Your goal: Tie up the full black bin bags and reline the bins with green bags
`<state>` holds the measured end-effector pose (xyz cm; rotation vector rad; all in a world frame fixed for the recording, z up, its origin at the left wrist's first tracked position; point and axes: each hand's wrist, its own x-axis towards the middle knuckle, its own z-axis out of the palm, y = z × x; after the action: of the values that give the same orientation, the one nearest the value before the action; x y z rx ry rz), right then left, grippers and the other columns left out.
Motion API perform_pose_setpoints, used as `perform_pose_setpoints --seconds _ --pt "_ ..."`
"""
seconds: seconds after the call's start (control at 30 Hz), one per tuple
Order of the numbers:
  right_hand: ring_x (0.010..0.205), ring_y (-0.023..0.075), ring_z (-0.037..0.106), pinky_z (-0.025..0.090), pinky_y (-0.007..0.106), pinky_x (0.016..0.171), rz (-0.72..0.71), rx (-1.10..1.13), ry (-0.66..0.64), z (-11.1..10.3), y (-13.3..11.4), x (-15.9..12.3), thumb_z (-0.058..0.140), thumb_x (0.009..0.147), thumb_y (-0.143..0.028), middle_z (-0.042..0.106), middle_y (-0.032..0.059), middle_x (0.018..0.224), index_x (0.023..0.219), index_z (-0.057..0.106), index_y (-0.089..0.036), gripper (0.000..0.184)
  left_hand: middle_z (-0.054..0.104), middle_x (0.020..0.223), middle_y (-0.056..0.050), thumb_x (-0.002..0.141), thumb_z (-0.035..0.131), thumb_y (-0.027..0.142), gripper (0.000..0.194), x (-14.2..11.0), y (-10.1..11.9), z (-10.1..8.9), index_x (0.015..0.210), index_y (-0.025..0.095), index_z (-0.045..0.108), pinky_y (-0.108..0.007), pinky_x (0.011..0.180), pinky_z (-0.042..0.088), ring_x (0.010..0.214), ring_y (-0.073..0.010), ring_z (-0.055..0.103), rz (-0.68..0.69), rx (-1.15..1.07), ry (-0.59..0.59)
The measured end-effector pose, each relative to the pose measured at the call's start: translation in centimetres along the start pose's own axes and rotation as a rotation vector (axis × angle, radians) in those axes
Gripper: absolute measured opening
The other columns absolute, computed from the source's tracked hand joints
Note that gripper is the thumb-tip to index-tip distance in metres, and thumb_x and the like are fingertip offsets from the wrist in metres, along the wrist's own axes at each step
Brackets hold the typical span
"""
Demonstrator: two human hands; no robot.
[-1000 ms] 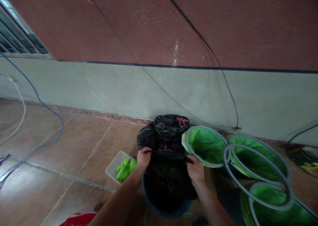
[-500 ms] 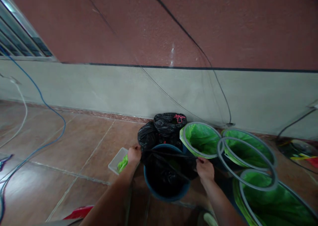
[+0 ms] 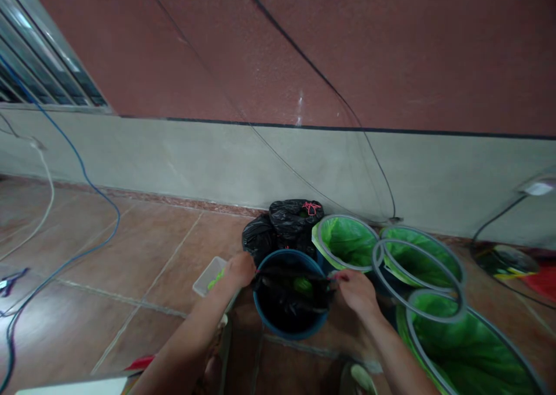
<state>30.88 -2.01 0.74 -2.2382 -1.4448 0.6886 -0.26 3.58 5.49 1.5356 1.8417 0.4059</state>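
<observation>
A blue bucket (image 3: 290,325) stands on the tiled floor below me, lined with a black plastic bag (image 3: 286,305). My left hand (image 3: 240,269) is closed on the bag's rim at the bucket's left edge. My right hand (image 3: 356,289) is closed on the bag's rim at the right edge. The bag's top is stretched taut between both hands across the bucket mouth, with something green showing inside.
Tied black bags (image 3: 284,227) sit behind the bucket against the wall. Three green-lined hoops (image 3: 347,241) stand to the right. A clear tray of green pieces (image 3: 208,276) lies left of the bucket. Blue and white cables (image 3: 93,186) trail over the floor at left.
Both hands pulled the bag's rim apart, then lowered it toward the bucket mouth. The view shifted slightly, so the bucket appears smaller and farther away.
</observation>
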Motion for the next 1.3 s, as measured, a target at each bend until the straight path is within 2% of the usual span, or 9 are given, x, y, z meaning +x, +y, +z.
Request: perform_pose_setpoints --seconds 0.13,0.37,0.5,0.6,0.9,1.0,1.13,1.2,1.3 --pt "0.069 0.0193 0.062 0.045 0.030 0.066 -0.023 0.356 -0.002 -1.4 -4.0 -1.7 0.058 0.070 -0.030 0.071 0.0031 0.076 0.078 0.072 -0.022 0.018 0.067 0.070 -0.003 0.074 0.054 0.014 0.017 -1.6 2.6 -1.7 0.072 0.018 0.070 -0.025 0.071 0.046 0.073 -0.0165 0.061 0.245 -0.105 -0.102" --pt "0.076 0.0159 0.064 0.049 0.026 0.065 -0.130 1.012 -0.198 -3.0 -10.7 -5.2 0.072 0.065 -0.048 0.069 0.0054 0.092 0.099 0.067 -0.018 0.045 0.069 0.086 -0.004 0.074 0.065 0.027 0.024 -4.6 5.6 -1.8 0.095 0.015 0.070 -0.023 0.072 0.045 0.079 -0.0142 0.058 0.339 -0.605 -0.273" --pt "0.064 0.0148 0.062 0.047 0.025 0.057 0.042 0.940 -0.154 -3.1 -11.0 -5.3 0.076 0.058 -0.047 0.067 0.0036 0.074 0.092 0.067 -0.015 0.048 0.066 0.077 -0.003 0.070 0.064 0.017 0.017 -4.3 5.4 -0.4 0.086 0.013 0.070 -0.023 0.067 0.043 0.071 -0.0128 0.057 0.207 -0.620 -0.243" --pt "0.067 0.0143 0.062 0.049 0.026 0.061 -0.001 0.982 -0.116 -3.6 -10.9 -6.0 0.074 0.061 -0.047 0.065 0.0024 0.079 0.101 0.064 -0.017 0.051 0.064 0.071 -0.002 0.069 0.062 0.014 0.019 -4.2 5.0 -0.1 0.086 0.011 0.069 -0.022 0.061 0.041 0.064 -0.0110 0.054 0.124 -0.715 -0.222" --pt "0.074 0.0190 0.064 0.049 0.033 0.070 -0.237 0.647 -0.231 0.3 -11.0 -7.1 0.067 0.070 -0.031 0.067 0.0018 0.082 0.124 0.049 -0.020 0.058 0.067 0.090 -0.005 0.073 0.072 0.027 0.026 -6.4 7.4 -0.9 0.096 0.014 0.069 -0.024 0.074 0.046 0.079 -0.0130 0.059 0.391 -0.910 -0.441" --pt "0.076 0.0198 0.064 0.048 0.031 0.068 -0.319 0.613 -0.239 1.5 -11.5 -7.1 0.063 0.075 -0.036 0.068 0.0046 0.086 0.109 0.056 -0.021 0.037 0.068 0.091 -0.006 0.079 0.067 0.030 0.026 -6.6 7.4 -0.1 0.099 0.014 0.068 -0.028 0.079 0.048 0.083 -0.0154 0.062 0.473 -0.923 -0.542" --pt "0.054 0.0149 0.056 0.041 0.027 0.050 -0.255 0.574 -0.281 1.0 -11.9 -6.8 0.041 0.089 -0.046 0.060 0.0027 0.066 0.075 0.057 -0.020 0.034 0.069 0.099 -0.007 0.084 0.054 0.021 0.025 -5.3 6.1 1.0 0.106 0.015 0.063 -0.034 0.091 0.047 0.093 -0.0174 0.063 0.491 -0.864 -0.343" --pt "0.048 0.0126 0.051 0.037 0.026 0.046 -0.233 0.585 -0.265 0.3 -12.0 -6.4 0.038 0.089 -0.049 0.054 0.0006 0.060 0.071 0.056 -0.020 0.039 0.068 0.105 -0.007 0.080 0.048 0.011 0.032 -4.5 5.2 1.5 0.108 0.015 0.061 -0.036 0.097 0.045 0.099 -0.0176 0.062 0.494 -0.759 -0.191" --pt "0.046 0.0108 0.048 0.036 0.025 0.044 -0.212 0.689 -0.269 -0.5 -12.1 -6.1 0.043 0.086 -0.054 0.052 -0.0009 0.060 0.072 0.057 -0.019 0.040 0.064 0.116 -0.008 0.071 0.042 0.002 0.050 -3.7 3.9 2.1 0.116 0.015 0.057 -0.038 0.100 0.045 0.104 -0.0185 0.061 0.477 -0.548 -0.163"
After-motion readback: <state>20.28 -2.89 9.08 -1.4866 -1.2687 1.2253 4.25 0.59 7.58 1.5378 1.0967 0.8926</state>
